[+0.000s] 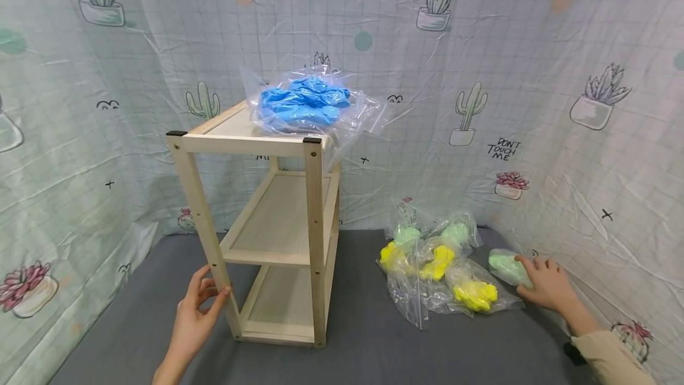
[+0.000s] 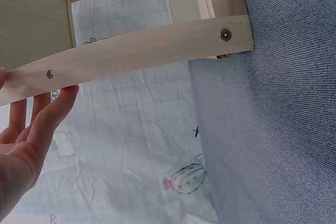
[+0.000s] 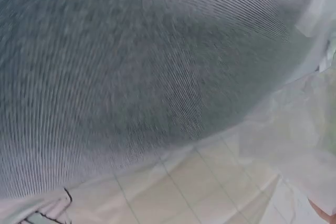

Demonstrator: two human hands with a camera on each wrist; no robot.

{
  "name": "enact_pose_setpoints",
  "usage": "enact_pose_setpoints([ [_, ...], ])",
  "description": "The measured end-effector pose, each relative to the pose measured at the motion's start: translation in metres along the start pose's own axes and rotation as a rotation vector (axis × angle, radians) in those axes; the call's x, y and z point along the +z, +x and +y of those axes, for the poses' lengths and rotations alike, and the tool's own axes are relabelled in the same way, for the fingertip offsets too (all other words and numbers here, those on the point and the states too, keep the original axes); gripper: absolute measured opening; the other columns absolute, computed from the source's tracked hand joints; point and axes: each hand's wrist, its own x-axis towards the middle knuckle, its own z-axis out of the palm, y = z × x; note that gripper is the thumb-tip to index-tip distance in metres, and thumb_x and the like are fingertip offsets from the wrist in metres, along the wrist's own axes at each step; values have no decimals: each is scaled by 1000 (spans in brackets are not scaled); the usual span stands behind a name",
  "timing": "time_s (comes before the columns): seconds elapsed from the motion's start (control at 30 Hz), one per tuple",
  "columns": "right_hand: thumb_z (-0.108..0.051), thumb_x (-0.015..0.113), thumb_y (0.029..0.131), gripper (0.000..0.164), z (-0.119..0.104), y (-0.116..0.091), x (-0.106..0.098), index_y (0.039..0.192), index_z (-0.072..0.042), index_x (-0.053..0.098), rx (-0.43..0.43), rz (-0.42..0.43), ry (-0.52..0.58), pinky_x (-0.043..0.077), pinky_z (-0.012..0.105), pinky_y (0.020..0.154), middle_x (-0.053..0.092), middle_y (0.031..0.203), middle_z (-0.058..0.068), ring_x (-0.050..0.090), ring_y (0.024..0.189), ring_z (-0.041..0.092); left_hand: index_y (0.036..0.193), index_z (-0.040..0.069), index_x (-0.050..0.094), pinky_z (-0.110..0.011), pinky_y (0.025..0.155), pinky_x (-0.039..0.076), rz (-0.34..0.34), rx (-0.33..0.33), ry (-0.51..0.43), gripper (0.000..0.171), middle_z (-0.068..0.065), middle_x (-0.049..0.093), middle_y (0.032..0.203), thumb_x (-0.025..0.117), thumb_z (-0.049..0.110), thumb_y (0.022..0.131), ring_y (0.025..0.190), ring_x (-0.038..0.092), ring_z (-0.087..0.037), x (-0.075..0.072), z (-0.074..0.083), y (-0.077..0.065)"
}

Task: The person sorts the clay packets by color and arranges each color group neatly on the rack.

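Note:
A small three-tier wooden shelf (image 1: pixel 251 257) stands on the grey cloth. My left hand (image 1: pixel 193 316) holds its near left post (image 2: pixel 126 56), the thumb on one side and the fingers on the other. On the top tier lies a clear bag of crumpled blue gloves (image 1: pixel 307 103), its loose plastic hanging over the right edge. Far to the right, my right hand (image 1: pixel 550 287) pinches the near end of a clear bag with something pale green inside (image 1: pixel 504 265). The right wrist view catches only blurred clear plastic (image 3: pixel 294 129) at its right side.
Left of my right hand, several clear bags lie bunched together, some with bright yellow contents (image 1: pixel 475 296), others with pale green (image 1: pixel 454 233). Cactus-print curtain (image 1: pixel 406 165) encloses the back and both sides. Grey cloth (image 1: pixel 369 337) covers the surface.

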Motion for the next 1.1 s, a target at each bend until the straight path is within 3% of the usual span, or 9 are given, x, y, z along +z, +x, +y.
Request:
enact_pose_setpoints([
  [0.33, -24, 71, 60, 59, -5, 2, -24, 112, -10, 47, -69, 174, 16, 33, 44, 52, 53, 87, 18, 44, 68, 36, 123, 4, 42, -10, 52, 46, -1, 10, -1, 48, 24, 52, 85, 62, -3, 80, 75, 52, 15, 1, 0, 0],
  [0.6, -26, 71, 58, 58, -18, 8, -39, 110, -10, 52, -140, 289, 8, 26, 32, 48, 51, 77, 13, 41, 61, 28, 124, 4, 42, -16, 54, 48, -5, -6, 13, 48, 24, 51, 85, 62, -2, 80, 75, 52, 15, -1, 2, 0],
  [0.8, -32, 69, 63, 56, -43, 19, -55, 112, -10, 52, -180, 325, 9, 28, 34, 50, 51, 80, 13, 43, 65, 30, 123, 3, 42, -15, 53, 48, 4, 5, 17, 49, 25, 51, 85, 62, -4, 79, 75, 52, 15, -2, 1, -1],
  [1.1, -27, 66, 64, 56, -92, 46, -75, 114, -7, 53, -242, 396, 110, 30, 35, 57, 47, 77, 9, 42, 70, 28, 123, 3, 42, -14, 54, 48, 2, 11, 14, 48, 24, 52, 85, 62, -4, 79, 75, 52, 15, -1, 3, -1],
])
